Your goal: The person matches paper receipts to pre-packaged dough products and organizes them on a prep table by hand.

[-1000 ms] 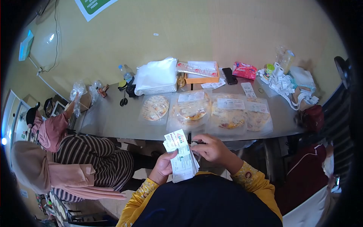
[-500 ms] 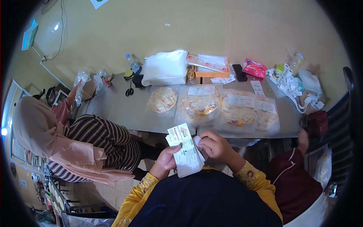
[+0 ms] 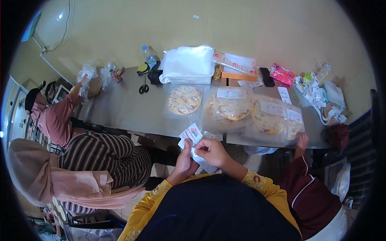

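Both hands grip the label stack [image 3: 192, 135]: left hand [image 3: 185, 158] wraps it from below, right hand [image 3: 212, 152] pinches the top slips, in front of the chest just short of the table [image 3: 120, 116] edge. Versus a second ago the stack sits tighter and less fanned, so I'd judge one label is being separated. New: another person's red-sleeved hand [image 3: 302, 140] rests on the table edge beside the bagged pizzas [image 3: 233, 106].

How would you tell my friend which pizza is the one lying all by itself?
Find the long grey table by the yellow wall, then the white basket on it. Right in front of the basket lies the lone pizza, leftmost in the row of bagged pizzas. Its bag has no white label, and the others overlap.
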{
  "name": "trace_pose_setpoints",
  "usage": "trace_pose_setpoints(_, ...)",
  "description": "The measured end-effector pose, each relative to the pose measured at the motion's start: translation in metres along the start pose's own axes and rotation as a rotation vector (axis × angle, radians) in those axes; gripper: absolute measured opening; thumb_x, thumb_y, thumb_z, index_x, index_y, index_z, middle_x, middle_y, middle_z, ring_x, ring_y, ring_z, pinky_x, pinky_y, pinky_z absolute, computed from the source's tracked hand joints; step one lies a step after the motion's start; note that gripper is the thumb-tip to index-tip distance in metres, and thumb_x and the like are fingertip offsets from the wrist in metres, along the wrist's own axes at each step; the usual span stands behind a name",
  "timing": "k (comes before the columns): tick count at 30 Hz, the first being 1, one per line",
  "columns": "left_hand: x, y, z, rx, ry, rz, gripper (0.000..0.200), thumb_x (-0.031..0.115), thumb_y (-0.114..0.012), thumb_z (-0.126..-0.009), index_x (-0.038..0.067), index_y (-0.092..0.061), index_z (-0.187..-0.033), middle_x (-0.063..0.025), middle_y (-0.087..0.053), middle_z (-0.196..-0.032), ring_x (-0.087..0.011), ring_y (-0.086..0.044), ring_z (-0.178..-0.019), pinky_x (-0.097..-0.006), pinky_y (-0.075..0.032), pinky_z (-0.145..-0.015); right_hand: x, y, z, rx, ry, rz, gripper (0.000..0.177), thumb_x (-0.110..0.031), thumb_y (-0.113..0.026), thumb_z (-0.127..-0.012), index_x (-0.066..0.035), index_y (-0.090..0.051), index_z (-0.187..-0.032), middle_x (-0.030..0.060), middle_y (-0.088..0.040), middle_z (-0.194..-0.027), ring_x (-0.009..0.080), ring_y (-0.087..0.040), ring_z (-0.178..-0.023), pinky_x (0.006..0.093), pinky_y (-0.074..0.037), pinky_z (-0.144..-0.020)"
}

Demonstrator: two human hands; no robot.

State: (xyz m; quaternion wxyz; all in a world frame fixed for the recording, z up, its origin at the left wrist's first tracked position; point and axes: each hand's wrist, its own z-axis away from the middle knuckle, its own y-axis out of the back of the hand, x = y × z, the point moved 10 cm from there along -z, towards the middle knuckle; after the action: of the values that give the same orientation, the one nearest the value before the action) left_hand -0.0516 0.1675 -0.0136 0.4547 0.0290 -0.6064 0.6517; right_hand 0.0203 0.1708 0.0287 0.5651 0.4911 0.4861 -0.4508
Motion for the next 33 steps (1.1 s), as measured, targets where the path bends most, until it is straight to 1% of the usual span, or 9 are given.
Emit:
trace_pose_setpoints(1,0.002,0.007,0.0,-0.009,0.007,0.015,0.058,0.052,-0.027,-0.092,0.007,-0.039,-0.127,-0.0103,-0.049,-0.121,-0.0251,-0.045,-0.115,-0.0412,-0.032,-0.1,0.001,-0.005,-0.004,-0.004,-0.011,0.044,0.012,-0.007,-0.064,-0.077,0.001,-0.061,-0.085,0.0041,-0.062,-0.074,0.0076,-0.056,-0.068,0.0245,-0.046,-0.061)
trace_pose_setpoints(4,0.011,0.027,-0.003,-0.023,-0.004,0.032,0.055,0.049,-0.03,-0.092,0.007,-0.039,-0.126,-0.0095,-0.049,-0.121,-0.0242,-0.045,-0.115,-0.0406,-0.032,-0.1,0.007,-0.019,-0.02,0.019,0.013,0.09,0.013,-0.008,-0.064,-0.073,0.001,-0.062,-0.081,0.0137,-0.064,-0.073,0.0202,-0.063,-0.066,0.0309,-0.049,-0.062)
trace_pose_setpoints(7,0.03,0.04,-0.003,-0.012,-0.049,0.001,0.051,0.046,-0.035,-0.092,0.007,-0.039,-0.126,-0.0085,-0.049,-0.119,-0.0228,-0.047,-0.113,-0.0397,-0.034,-0.099,-0.006,-0.034,-0.031,0.064,0.072,0.186,0.011,-0.01,-0.061,-0.072,0.0,-0.06,-0.077,0.0155,-0.062,-0.069,0.0265,-0.062,-0.064,0.0348,-0.048,-0.059)
trace_pose_setpoints(10,0.044,0.057,-0.005,-0.03,-0.073,-0.012,0.048,0.042,-0.038,-0.092,0.008,-0.04,-0.125,-0.0074,-0.05,-0.117,-0.0211,-0.049,-0.11,-0.0385,-0.037,-0.096,-0.019,-0.05,-0.041,0.076,0.133,0.341,0.011,-0.009,-0.061,-0.073,0.001,-0.058,-0.077,0.013,-0.061,-0.07,0.0205,-0.061,-0.062,0.0304,-0.047,-0.058)
trace_pose_setpoints(16,0.059,0.083,-0.006,-0.071,-0.024,-0.016,0.049,0.043,-0.035,-0.092,0.008,-0.037,-0.126,-0.0083,-0.047,-0.122,-0.0224,-0.045,-0.115,-0.0401,-0.032,-0.1,-0.021,-0.076,-0.058,0.137,0.23,0.43,0.012,-0.01,-0.06,-0.073,-0.001,-0.055,-0.078,0.0139,-0.058,-0.065,0.0278,-0.058,-0.058,0.0352,-0.046,-0.055)
trace_pose_setpoints(19,0.062,0.089,-0.008,-0.118,0.02,0.002,0.049,0.042,-0.033,-0.093,0.008,-0.035,-0.128,-0.0091,-0.046,-0.123,-0.0235,-0.044,-0.115,-0.0412,-0.032,-0.099,-0.016,-0.081,-0.065,0.146,0.072,0.501,0.019,-0.014,-0.063,-0.072,-0.003,-0.054,-0.085,0.0149,-0.059,-0.072,0.0278,-0.06,-0.065,0.0362,-0.046,-0.058)
trace_pose_setpoints(25,0.054,0.11,-0.013,-0.032,0.166,0.031,0.051,0.043,-0.028,-0.095,0.007,-0.033,-0.13,-0.013,-0.045,-0.125,-0.0273,-0.044,-0.117,-0.0442,-0.033,-0.1,-0.015,-0.065,-0.062,0.357,0.143,0.763,0.036,-0.023,-0.071,-0.069,-0.003,-0.055,-0.094,0.015,-0.06,-0.091,0.0287,-0.059,-0.082,0.037,-0.047,-0.068)
trace_pose_setpoints(30,0.05,0.124,-0.016,-0.068,0.26,0.072,0.051,0.043,-0.029,-0.094,0.005,-0.033,-0.129,-0.0148,-0.046,-0.124,-0.0285,-0.045,-0.116,-0.0455,-0.034,-0.099,0.094,-0.06,-0.063,0.239,-0.271,0.172,0.037,-0.018,-0.077,-0.066,0.001,-0.061,-0.093,0.0095,-0.063,-0.079,0.0163,-0.06,-0.07,0.028,-0.048,-0.063)
trace_pose_setpoints(33,0.048,0.136,-0.019,-0.029,0.247,0.056,0.05,0.042,-0.031,-0.094,0.005,-0.035,-0.127,-0.0153,-0.047,-0.123,-0.0292,-0.046,-0.114,-0.0457,-0.036,-0.098,0.108,-0.066,-0.065,0.188,-0.376,-0.052,0.034,-0.015,-0.078,-0.064,0.003,-0.062,-0.089,0.0086,-0.064,-0.075,0.0117,-0.059,-0.066,0.0242,-0.048,-0.061)
